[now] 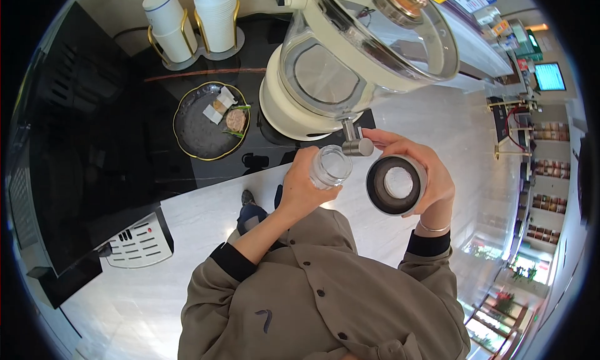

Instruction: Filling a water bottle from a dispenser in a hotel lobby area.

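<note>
My left hand (301,184) is wrapped around a clear glass cup (332,167), its round mouth facing up beside the tap. In my right hand (424,168) is a grey cylindrical container (397,185) with a dark inner wall and a pale, shiny round middle. A finger of that hand reaches behind the metal tap (357,144); whether it touches the lever cannot be made out. The tap juts from a cream drink dispenser (300,107) with a transparent upper vessel (328,74). No stream of liquid shows at the spout.
A dark gold-rimmed plate (197,125) on the black counter (173,168) bears small white packets and a round brownish piece. Paper cups (215,22) stand stacked in gold holders behind it. A black panel (93,139) rises at left; a white slotted case (140,245) sits below.
</note>
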{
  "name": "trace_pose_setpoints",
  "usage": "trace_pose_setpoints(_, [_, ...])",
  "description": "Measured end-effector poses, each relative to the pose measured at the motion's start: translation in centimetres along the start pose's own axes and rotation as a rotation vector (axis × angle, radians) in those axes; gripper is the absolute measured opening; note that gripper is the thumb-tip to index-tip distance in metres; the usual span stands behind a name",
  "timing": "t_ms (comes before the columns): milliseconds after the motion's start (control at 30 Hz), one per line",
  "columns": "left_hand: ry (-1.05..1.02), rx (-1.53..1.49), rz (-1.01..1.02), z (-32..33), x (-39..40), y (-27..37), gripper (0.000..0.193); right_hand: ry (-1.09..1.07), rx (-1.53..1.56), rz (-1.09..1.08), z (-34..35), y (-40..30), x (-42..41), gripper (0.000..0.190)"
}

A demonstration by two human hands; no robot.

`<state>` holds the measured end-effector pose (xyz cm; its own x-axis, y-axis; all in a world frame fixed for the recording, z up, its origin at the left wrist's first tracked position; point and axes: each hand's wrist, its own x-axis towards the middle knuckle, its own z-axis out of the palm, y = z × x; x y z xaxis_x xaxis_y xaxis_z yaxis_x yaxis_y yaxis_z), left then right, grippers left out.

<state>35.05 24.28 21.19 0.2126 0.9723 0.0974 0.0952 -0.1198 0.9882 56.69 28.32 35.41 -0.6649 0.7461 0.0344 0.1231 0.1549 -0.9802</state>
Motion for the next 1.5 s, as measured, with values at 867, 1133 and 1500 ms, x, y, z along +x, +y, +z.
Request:
trace_pose_setpoints(867, [0.156, -0.061, -0.085, 3.2, 0.7, 0.4, 0.069, -0.458, -0.282, -0.064, -2.0, -2.5, 5.4, 0.069])
trace_pose_setpoints(1133, [0.099, -0.091, -0.075, 3.2, 1.2, -0.2, 0.068, -0.388, -0.272, -0.131, -1.4, -0.9, 4.8, 0.07])
trace_pose_setpoints(1500, [-0.016, -0.057, -0.071, 2.0, 1.4, -0.7, 0.07, 0.718, 0.242, 0.236, 6.4, 0.1, -8.4, 0.061])
